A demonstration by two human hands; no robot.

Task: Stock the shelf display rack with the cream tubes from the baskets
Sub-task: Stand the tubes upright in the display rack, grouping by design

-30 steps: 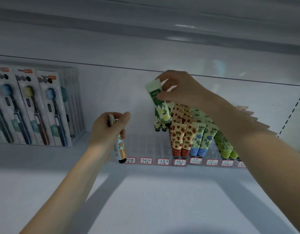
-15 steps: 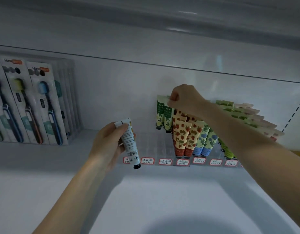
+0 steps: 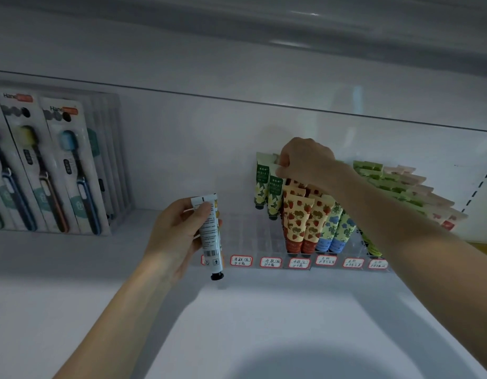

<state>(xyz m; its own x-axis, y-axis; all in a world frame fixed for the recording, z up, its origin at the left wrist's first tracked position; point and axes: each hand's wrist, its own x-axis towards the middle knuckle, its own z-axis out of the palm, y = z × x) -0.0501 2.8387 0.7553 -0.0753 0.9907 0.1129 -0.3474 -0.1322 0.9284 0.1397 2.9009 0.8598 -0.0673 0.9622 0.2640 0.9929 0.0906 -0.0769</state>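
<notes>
Cream tube (image 3: pixel 210 236) in left grip (image 3: pixel 179 231) before clear rack (image 3: pixel 250 236), toothbrush packs (image 3: pixel 53 170) farther left

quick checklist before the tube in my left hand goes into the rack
1. The green tube stands cap down in the rack: ok.
2. The right hand is off that tube: not ok, its fingers pinch the tube's top edge.
3. The left hand grips the white tube with the cap pointing down: ok.
4. Free slots show in the rack's left columns: ok.
5. Which price label matches the white tube: cannot tell, the writing is too small.
</notes>
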